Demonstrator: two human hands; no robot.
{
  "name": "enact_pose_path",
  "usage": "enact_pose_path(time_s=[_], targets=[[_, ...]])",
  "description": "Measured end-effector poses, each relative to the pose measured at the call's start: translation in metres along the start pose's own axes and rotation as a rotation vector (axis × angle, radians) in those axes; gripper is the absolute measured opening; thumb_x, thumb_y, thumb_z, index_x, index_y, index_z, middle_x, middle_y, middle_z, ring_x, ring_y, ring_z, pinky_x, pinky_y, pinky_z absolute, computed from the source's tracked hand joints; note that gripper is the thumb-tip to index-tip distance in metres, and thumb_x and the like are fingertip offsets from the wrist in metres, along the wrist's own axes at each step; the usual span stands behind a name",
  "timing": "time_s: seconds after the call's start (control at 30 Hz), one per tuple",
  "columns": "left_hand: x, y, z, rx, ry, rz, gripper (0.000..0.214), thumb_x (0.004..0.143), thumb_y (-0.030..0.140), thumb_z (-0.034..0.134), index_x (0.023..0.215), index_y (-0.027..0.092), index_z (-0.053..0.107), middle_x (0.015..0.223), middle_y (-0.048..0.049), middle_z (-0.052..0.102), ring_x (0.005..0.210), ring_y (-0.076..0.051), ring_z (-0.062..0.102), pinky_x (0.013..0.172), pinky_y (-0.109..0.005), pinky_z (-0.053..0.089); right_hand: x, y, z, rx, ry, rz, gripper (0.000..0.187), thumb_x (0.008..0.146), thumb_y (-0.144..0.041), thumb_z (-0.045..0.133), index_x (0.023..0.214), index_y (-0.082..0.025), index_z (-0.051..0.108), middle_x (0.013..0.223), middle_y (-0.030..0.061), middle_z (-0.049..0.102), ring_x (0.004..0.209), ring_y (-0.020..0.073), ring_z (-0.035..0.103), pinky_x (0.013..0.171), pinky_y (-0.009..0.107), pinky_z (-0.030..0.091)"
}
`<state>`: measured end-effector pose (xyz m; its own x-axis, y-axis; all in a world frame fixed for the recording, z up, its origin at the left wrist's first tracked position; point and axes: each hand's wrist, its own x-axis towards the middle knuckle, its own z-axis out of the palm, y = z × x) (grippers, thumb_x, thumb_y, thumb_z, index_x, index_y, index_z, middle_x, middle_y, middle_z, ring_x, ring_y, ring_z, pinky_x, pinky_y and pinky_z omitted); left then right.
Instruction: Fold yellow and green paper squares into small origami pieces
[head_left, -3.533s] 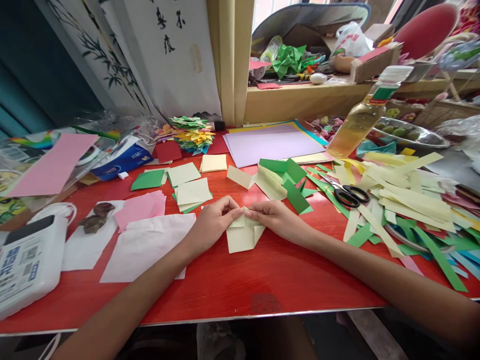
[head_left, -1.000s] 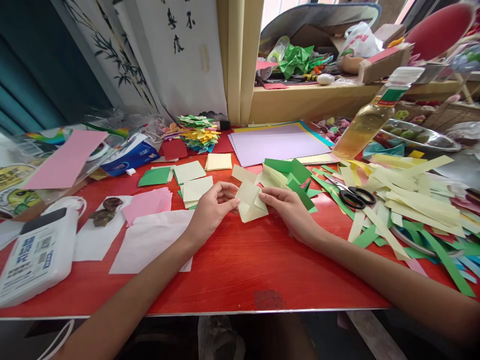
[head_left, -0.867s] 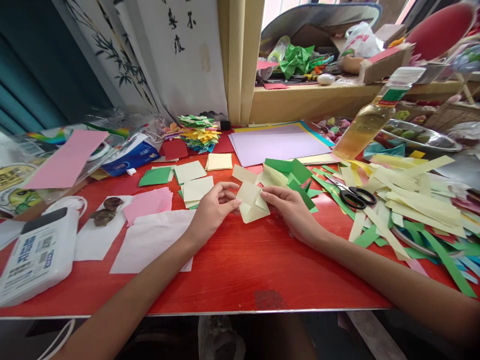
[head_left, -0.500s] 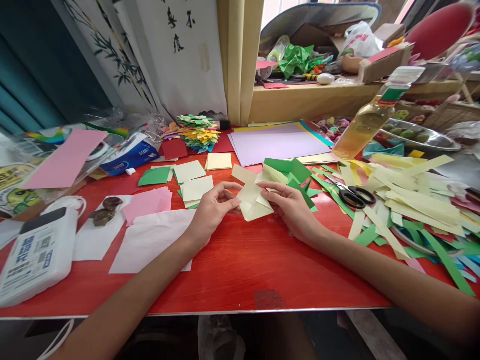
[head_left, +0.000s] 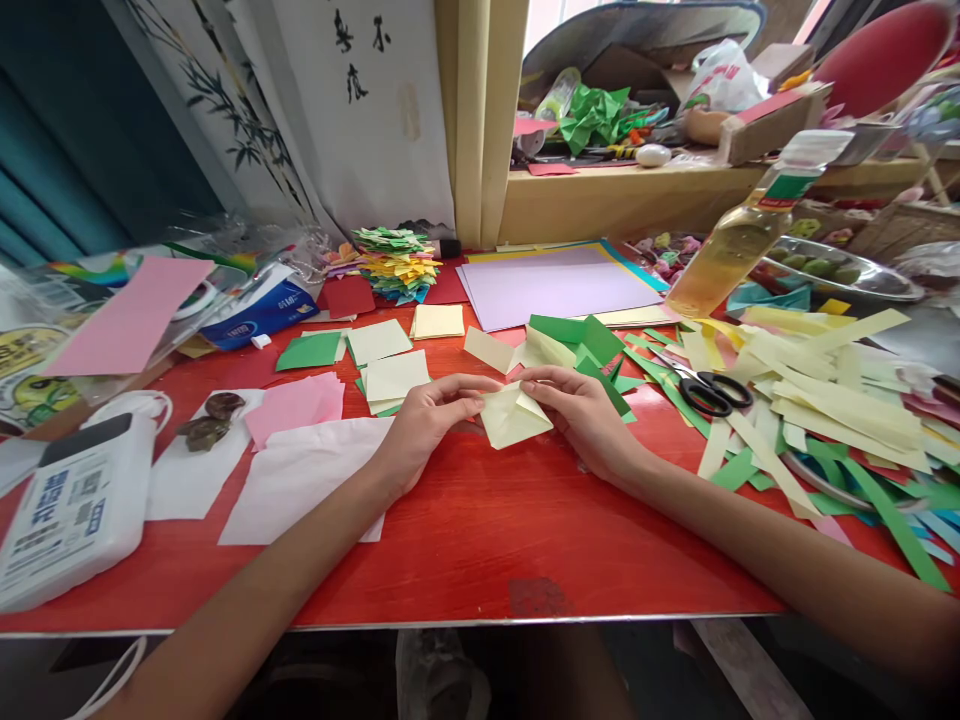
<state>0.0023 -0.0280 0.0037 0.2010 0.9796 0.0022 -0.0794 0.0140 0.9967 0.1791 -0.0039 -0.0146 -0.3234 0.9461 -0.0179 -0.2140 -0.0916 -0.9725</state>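
Observation:
A small pale yellow paper with folded flaps is held just above the red table. My left hand pinches its left corner between thumb and fingers. At the upper right edge, my right hand grips the same paper, its fingers closed on a folded flap. Right behind the hands lie green folded papers and a pale folded piece. Stacked pale paper squares sit to the left of my left hand.
Black-handled scissors lie among paper strips on the right. A leaning bottle stands behind them. Lilac sheets lie at the back, beside a stack of folded colored pieces. A white power strip rests at the left edge.
The top part of the pale paper has been folded down toward me, making it a smaller, flatter shape. Both hands have shifted only slightly.

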Motion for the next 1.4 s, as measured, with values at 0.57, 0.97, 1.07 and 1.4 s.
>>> enact_pose_path(time_s=[0.57,0.97,1.07,1.4], targets=[[0.0000,-0.0021,0.0008,0.056,0.052,0.016,0.012,0.077,0.022,0.053,0.083,0.016,0.062,0.083,-0.0020,0.060,0.074,-0.012,0.056,0.062,-0.023,0.048,-0.0008,-0.0030,0.0004,-0.060,-0.027,-0.024,0.019,0.077,-0.033,0.059,0.089,-0.020,0.065,0.079,0.0023,0.063,0.071,0.0135,0.057,0.066,0.026,0.046],[-0.0004,-0.0031,0.0016,0.234,0.000,-0.006,0.019,0.077,0.036,0.057,0.078,0.018,0.052,0.065,0.0032,0.049,0.047,-0.005,0.043,0.041,-0.017,0.035,-0.0047,-0.0044,0.0000,-0.365,-0.089,-0.212,0.014,0.082,-0.028,0.053,0.087,-0.020,0.063,0.085,0.0016,0.064,0.078,0.0135,0.057,0.070,0.025,0.044],[-0.0001,-0.0030,0.0025,0.279,-0.003,-0.022,0.017,0.076,0.033,0.058,0.080,0.017,0.052,0.069,0.0025,0.052,0.048,-0.004,0.039,0.041,-0.016,0.031,-0.0064,-0.0046,0.0016,-0.444,-0.134,-0.253,0.014,0.082,-0.027,0.052,0.087,-0.018,0.063,0.086,0.0021,0.063,0.079,0.0132,0.056,0.070,0.025,0.044],[-0.0007,-0.0035,0.0024,0.366,0.062,0.025,0.020,0.078,0.035,0.054,0.089,0.019,0.055,0.078,0.0001,0.057,0.057,-0.007,0.047,0.047,-0.018,0.035,-0.0006,-0.0014,0.0008,-0.269,-0.141,-0.033,0.023,0.079,-0.035,0.056,0.093,-0.018,0.063,0.085,0.0024,0.064,0.079,0.0139,0.058,0.071,0.025,0.044]])
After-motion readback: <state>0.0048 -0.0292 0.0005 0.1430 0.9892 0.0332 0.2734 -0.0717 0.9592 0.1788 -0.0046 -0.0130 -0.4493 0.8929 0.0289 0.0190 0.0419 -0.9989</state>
